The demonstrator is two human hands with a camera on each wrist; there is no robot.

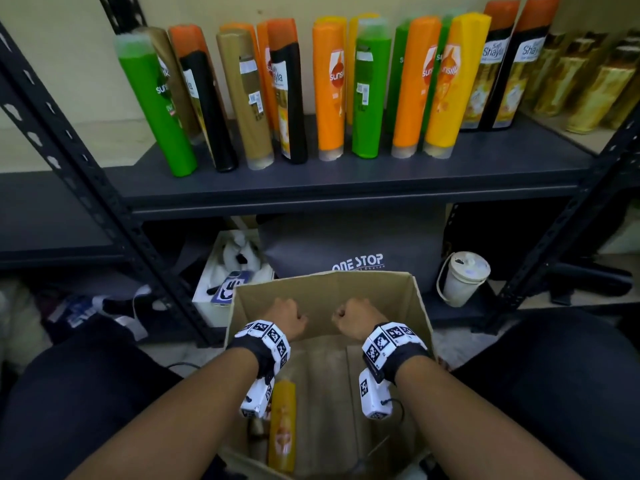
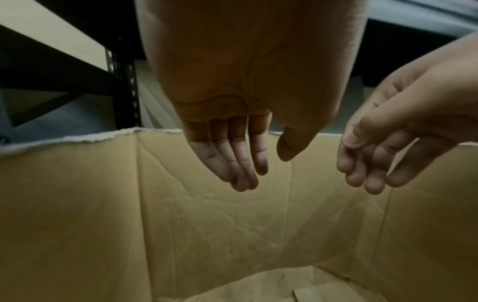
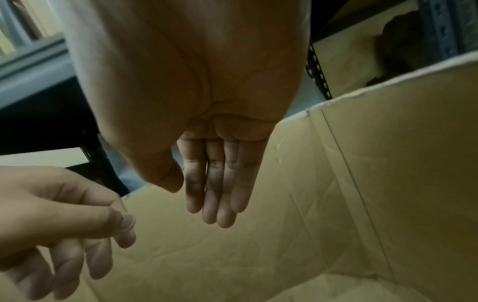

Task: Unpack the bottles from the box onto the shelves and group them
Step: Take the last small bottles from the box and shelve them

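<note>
The open cardboard box (image 1: 325,285) stands on the floor between my knees. One yellow bottle (image 1: 282,424) lies inside it near the front, below my left wrist. My left hand (image 1: 287,318) and right hand (image 1: 353,318) hang side by side inside the box near its far wall, both holding nothing. In the left wrist view the left hand (image 2: 248,155) shows straight, relaxed fingers pointing down against the box wall (image 2: 103,204). The right hand (image 3: 207,194) looks the same in the right wrist view. Several green (image 1: 156,105), orange (image 1: 330,88), yellow (image 1: 450,88) and black bottles stand on the dark shelf (image 1: 346,181).
Under the shelf sit a grey "ONE STOP" bag (image 1: 353,251), a white lidded tub (image 1: 464,278) and a white box of odds and ends (image 1: 225,271). Perforated black shelf uprights (image 1: 114,209) flank the box. My dark-trousered knees frame it on both sides.
</note>
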